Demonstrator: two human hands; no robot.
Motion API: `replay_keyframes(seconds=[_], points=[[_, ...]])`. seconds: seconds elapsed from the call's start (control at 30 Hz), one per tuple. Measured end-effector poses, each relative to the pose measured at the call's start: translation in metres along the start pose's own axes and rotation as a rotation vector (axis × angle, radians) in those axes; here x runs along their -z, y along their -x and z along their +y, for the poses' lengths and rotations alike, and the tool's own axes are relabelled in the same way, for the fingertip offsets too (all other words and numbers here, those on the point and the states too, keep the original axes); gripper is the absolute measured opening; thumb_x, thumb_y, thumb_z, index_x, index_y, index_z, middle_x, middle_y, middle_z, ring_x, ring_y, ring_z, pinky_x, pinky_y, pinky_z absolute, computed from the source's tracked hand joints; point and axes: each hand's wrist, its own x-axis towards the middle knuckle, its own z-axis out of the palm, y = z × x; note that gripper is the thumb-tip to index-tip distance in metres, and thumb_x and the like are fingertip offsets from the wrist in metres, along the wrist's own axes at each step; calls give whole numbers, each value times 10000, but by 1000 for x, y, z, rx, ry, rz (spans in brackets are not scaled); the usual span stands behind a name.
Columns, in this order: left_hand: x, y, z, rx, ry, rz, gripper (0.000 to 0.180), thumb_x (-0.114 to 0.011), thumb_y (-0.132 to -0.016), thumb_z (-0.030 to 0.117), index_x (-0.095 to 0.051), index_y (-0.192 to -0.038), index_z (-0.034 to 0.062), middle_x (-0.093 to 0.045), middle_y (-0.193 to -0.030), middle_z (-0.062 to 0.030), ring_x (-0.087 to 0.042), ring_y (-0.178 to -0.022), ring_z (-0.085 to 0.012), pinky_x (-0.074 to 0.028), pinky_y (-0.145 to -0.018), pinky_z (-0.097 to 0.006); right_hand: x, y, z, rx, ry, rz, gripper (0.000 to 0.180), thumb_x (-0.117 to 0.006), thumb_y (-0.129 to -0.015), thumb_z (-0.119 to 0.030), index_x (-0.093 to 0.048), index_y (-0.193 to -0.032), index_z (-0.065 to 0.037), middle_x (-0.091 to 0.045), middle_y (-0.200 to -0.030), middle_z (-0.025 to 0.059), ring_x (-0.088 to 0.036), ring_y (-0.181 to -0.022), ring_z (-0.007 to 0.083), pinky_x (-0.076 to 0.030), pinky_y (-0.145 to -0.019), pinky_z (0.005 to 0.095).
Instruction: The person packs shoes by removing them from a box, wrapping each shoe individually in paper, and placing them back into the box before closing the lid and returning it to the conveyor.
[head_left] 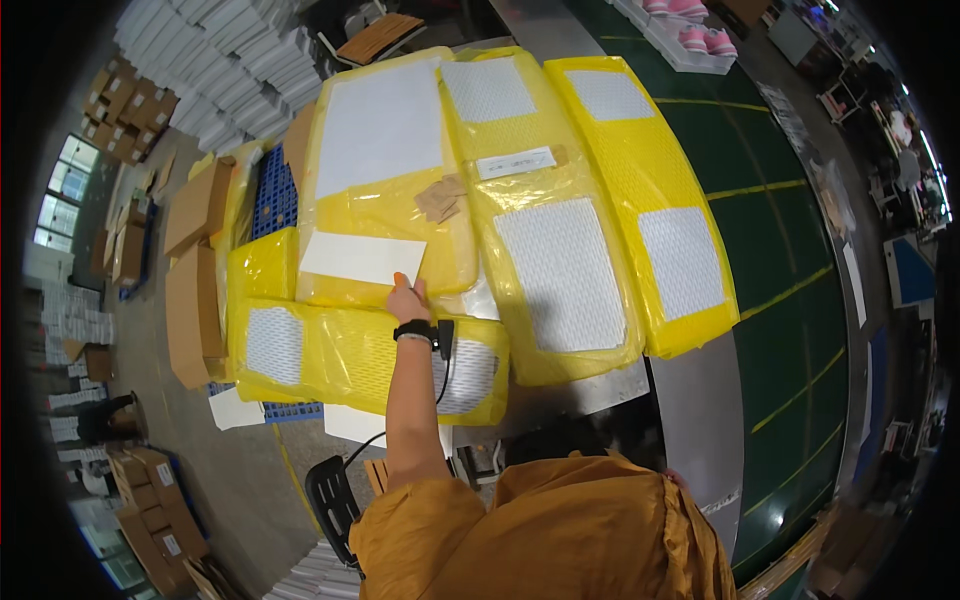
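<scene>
My left hand (pixel 407 299) reaches forward with a black watch on its wrist, fingertips touching the lower edge of a white paper sheet (pixel 362 257). The sheet lies on a large yellow plastic-wrapped bundle (pixel 385 215) that carries a big white sheet (pixel 380 128) and small brown paper tags (pixel 441 198). A lower yellow bundle (pixel 340 355) lies crosswise under my forearm. My right hand is out of sight, hidden below my orange sleeve.
Two more long yellow bundles (pixel 560 250) (pixel 650 190) with white mesh panels lie to the right on a metal table (pixel 690 400). Cardboard boxes (pixel 195 290) stand left, a blue pallet (pixel 274 195) behind, a black chair (pixel 332 500) below, and a green floor (pixel 800 330) right.
</scene>
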Motion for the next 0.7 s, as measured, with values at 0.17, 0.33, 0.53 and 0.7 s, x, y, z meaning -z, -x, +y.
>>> replay_keyframes(seconds=[0.17,0.33,0.53,0.7], points=[[-15,97,-26,-88,-161,-196,259,-540,-934,79,-464,-686,78,-431,-599,10,-416,-552,-100,-349,-518,-244,5,10,-25,21,95,-22,299,-598,-965,-138,-570,-1240,-25,-631,-925,9,-544,-707,74,-453,-632,227],[-8,204,-81,-97,-504,-525,183,-569,-960,102,-665,-1058,-19,-621,-763,-22,-544,-664,-94,-445,-618,-239,30,-13,12,159,105,153,332,-637,-923,-147,-590,-1235,-44,-639,-891,12,-506,-658,65,-418,-578,225],[-27,329,-168,-484,-1261,-1371,259,-600,-914,187,-680,-1120,51,-671,-911,-189,-659,-779,-305,-512,-674,-380,88,-19,47,357,347,439,447,-719,-824,-151,-590,-1232,-21,-624,-1119,149,-630,-869,240,-511,-777,342],[-38,402,-241,-658,-1326,-2010,595,-627,-878,207,-408,-1410,55,-497,-1343,-237,-495,-1222,-361,-427,-1000,-423,135,-1,71,324,412,563,614,-776,-737,-184,-543,-1280,-18,-495,-1301,298,-511,-1217,390,-434,-1019,413]])
